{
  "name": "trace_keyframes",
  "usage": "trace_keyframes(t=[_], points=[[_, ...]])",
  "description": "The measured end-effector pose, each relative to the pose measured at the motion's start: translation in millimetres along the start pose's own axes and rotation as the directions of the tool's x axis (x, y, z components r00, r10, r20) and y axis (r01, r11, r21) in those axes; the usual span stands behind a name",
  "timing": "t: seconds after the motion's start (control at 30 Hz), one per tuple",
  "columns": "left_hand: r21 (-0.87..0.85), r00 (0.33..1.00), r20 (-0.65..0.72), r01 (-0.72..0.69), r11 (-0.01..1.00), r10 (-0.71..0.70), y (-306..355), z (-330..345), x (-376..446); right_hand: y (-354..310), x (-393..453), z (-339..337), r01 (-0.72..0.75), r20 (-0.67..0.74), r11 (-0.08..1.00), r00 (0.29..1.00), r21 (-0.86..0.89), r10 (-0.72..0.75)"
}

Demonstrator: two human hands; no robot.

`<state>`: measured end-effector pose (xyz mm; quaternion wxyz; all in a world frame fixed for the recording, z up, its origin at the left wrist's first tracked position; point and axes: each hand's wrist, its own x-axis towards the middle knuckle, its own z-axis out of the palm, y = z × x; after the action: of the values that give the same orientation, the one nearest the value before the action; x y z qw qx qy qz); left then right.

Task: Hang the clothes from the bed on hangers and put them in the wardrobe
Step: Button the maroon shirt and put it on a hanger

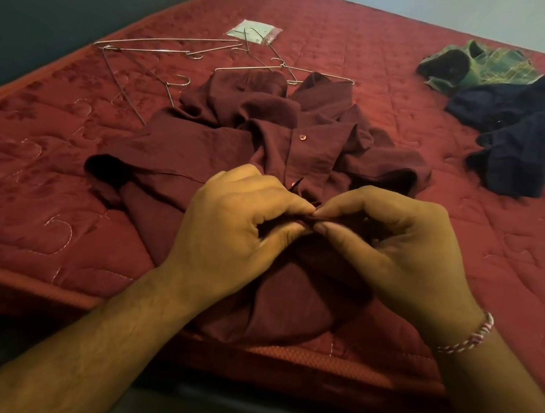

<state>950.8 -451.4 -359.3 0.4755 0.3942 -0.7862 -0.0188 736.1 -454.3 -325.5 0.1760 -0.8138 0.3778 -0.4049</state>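
shirt: maroon shirt (223,148) crumpled on the bed (408,96), right under both hands
left hand (228,232): fingers curled, pinching the button placket
right hand (390,244): same, pinching it, fingertips meeting the left's

Red quilted bed (410,69), maroon shirt (237,143) near its front edge, wire hangers (166,48) beyond it, clear packet (254,31), green plaid garment (477,68), navy garment (530,138) at right

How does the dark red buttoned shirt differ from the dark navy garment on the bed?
The dark red buttoned shirt lies near the bed's edge, pinched by the left hand and the right hand; the dark navy garment lies farther right, untouched. The shirt partly covers wire hangers; the navy garment touches none. Both are crumpled.
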Motion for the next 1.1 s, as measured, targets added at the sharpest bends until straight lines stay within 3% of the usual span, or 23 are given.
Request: trace_keyframes(t=[0.33,0.53,0.73,0.93,1.1], points=[[-0.001,0.994,-0.102,0.033,0.999,-0.033,4.3,-2.4,0.0,-2.8,0.3,3.6,0.183,-0.091,0.979,0.977,-0.087,-0.191],[0.025,0.992,-0.112,0.053,0.998,-0.050,11.6,-0.7,-1.8,-4.5,-2.3,11.9,0.247,-0.067,0.962,0.964,-0.119,-0.256],[0.109,0.991,-0.130,0.032,0.994,-0.018,9.6,4.8,-6.5,-6.3,1.1,15.6,-0.042,-0.060,0.996,0.997,0.078,0.047],[-0.027,0.999,0.023,0.038,0.999,-0.038,-13.0,-18.9,8.7,6.3,1.0,11.7,-0.322,-0.168,0.906,0.912,0.274,0.374],[-0.113,0.988,0.062,0.148,0.982,-0.142,-18.9,-37.4,17.4,6.7,6.7,-3.9,-0.338,-0.053,0.898,0.929,0.280,0.366]])
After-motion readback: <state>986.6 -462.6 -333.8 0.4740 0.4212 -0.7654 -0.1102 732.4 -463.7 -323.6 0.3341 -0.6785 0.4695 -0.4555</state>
